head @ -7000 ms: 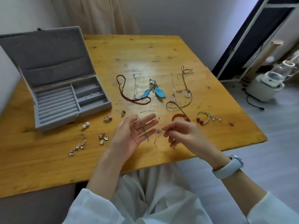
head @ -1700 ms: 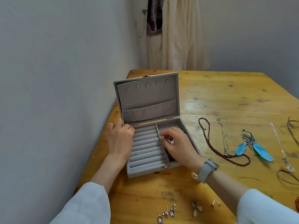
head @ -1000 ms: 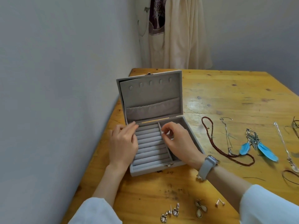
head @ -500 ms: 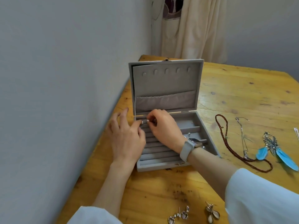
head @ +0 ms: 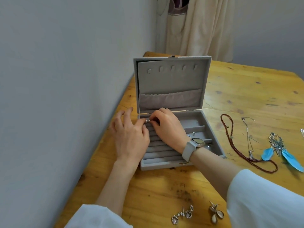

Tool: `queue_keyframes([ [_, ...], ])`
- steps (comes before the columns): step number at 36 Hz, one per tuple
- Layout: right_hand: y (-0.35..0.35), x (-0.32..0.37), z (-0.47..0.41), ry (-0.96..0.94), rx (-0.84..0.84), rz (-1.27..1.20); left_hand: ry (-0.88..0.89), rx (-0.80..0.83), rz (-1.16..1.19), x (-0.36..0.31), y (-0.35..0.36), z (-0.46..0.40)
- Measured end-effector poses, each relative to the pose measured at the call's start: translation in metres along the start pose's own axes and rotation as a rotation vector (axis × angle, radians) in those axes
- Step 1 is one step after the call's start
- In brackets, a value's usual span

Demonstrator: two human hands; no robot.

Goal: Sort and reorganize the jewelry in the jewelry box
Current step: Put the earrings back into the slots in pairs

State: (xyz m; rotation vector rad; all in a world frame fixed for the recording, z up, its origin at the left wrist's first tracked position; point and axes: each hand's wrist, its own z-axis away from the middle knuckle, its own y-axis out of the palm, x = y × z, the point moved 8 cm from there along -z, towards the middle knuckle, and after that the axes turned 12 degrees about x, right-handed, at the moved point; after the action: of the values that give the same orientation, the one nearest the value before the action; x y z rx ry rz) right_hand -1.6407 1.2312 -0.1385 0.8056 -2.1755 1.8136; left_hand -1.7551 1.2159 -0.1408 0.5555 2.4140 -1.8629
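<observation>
Silver piece (head: 147,120), seemingly light, hard and slippery, sits over the far-left ring rolls of the grey jewelry box (head: 156,166), pinched at its edges by the right hand (head: 166,127), while the left hand (head: 130,137) rests spread-fingered just beside it.

Head camera looks down, close over the jewelry box (head: 172,83).

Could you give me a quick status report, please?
Right hand pinches small silver piece in open grey velvet jewelry box. Left hand alongside, fingers spread. Nothing in the way.
</observation>
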Motion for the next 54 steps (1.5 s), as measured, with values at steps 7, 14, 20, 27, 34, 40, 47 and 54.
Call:
queue_keyframes([
  [7,-0.015,-0.006,0.01,0.042,0.039,-0.195,0.103,-0.061,0.056,-0.008,-0.008,0.002],
  [14,-0.069,-0.014,0.069,-0.011,-0.037,-0.286,0.246,-0.155,0.145,-0.035,-0.034,0.032],
  [20,-0.09,-0.04,0.141,0.062,0.062,-0.23,0.417,-0.011,0.368,-0.085,-0.04,0.071],
  [27,-0.072,-0.066,0.191,0.169,0.3,-0.028,0.544,0.317,0.303,-0.152,-0.002,0.108],
  [34,-0.066,-0.06,0.199,0.118,0.177,0.243,0.392,0.477,0.228,-0.166,0.023,0.105],
  [40,-0.068,-0.063,0.199,0.138,0.123,0.222,0.323,0.464,0.274,-0.158,0.021,0.102],
  [47,-0.078,-0.068,0.194,0.157,0.071,0.032,0.2,0.444,0.529,-0.132,0.006,0.093],
  [54,-0.084,-0.065,0.182,0.24,0.025,-0.549,0.079,0.495,0.801,-0.103,-0.003,0.085],
])
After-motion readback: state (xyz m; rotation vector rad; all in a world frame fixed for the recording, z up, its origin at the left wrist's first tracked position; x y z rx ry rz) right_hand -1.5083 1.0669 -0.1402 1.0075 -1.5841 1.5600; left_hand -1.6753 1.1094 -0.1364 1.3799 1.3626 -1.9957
